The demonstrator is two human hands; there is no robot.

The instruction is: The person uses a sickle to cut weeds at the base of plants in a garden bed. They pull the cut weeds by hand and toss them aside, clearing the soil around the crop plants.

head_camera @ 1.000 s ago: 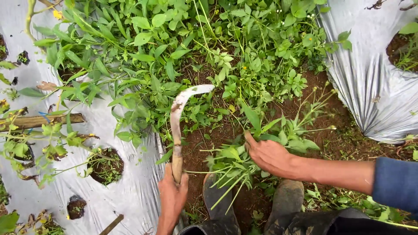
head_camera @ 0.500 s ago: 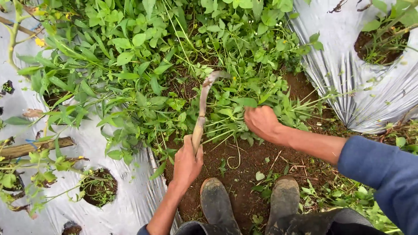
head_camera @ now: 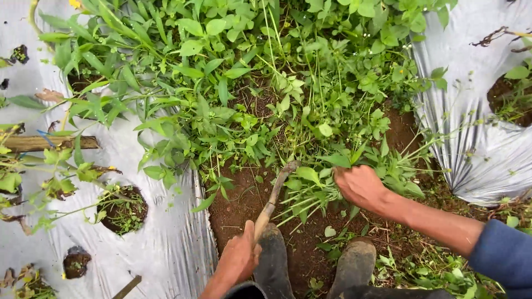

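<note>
My left hand [head_camera: 239, 257] grips the wooden handle of a curved sickle [head_camera: 275, 192], whose muddy blade hooks to the right against the base of a bunch of weeds [head_camera: 316, 191]. My right hand [head_camera: 360, 186] is closed around that bunch of green stems just right of the blade. Both hands are low over the bare brown soil [head_camera: 235, 207] of the furrow. My two muddy rubber boots [head_camera: 277, 263] stand just below the hands.
Dense green weeds [head_camera: 249, 66] fill the furrow ahead. Silver plastic mulch [head_camera: 166, 243] covers the bed on the left, with planting holes [head_camera: 123, 209] and a bamboo stake [head_camera: 44, 143]. More silver mulch [head_camera: 471, 144] rises on the right.
The sickle has been pulled back toward me, from among the weeds down to the soil near my boots. My right hand has come back with the gripped stems.
</note>
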